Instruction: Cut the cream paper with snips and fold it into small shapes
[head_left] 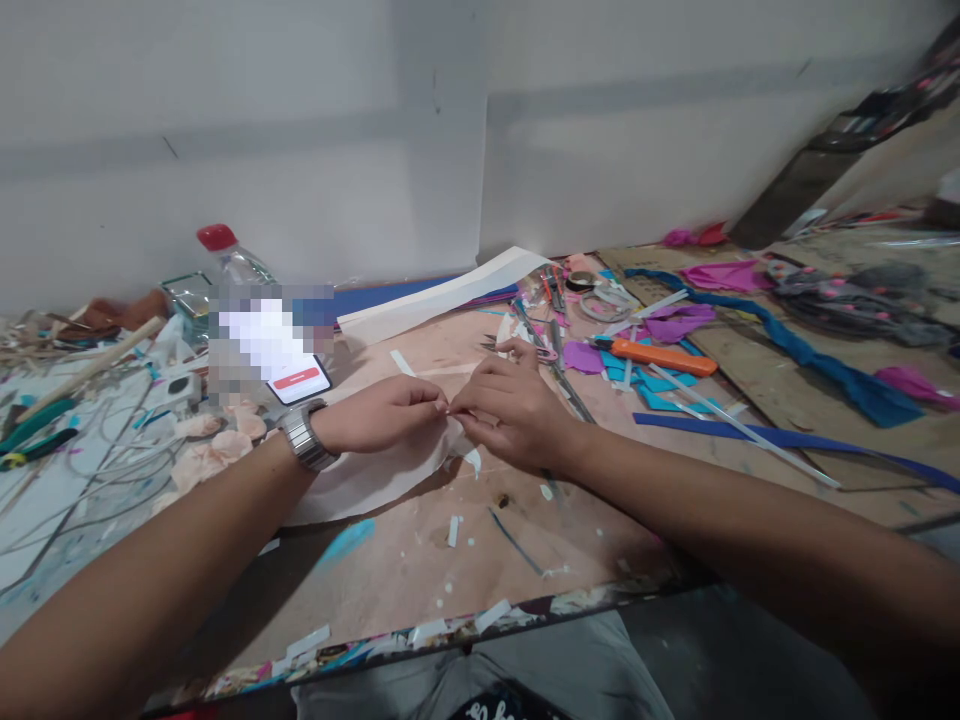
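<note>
A pale sheet of thin paper (360,485) with a curved lower edge lies under my left hand (394,412), which wears a metal-band watch (306,436). Its thumb and fingers are closed at the sheet's right end. Meeting it there, my right hand (506,405) pinches the same end between thumb and fingertips. The fingers cover the exact point of grip. Small pink-handled scissors (550,356) show just behind my right fingers; whether they touch the hand I cannot tell. Beyond my hands lies a long cream paper strip (442,292).
A lit phone (296,380) and a red-capped bottle (244,262) stand back left. Green-handled pliers (37,435) lie far left. To the right are an orange cutter (664,355), blue strips (787,440) and coloured scraps. Small paper bits dot the tabletop (465,560).
</note>
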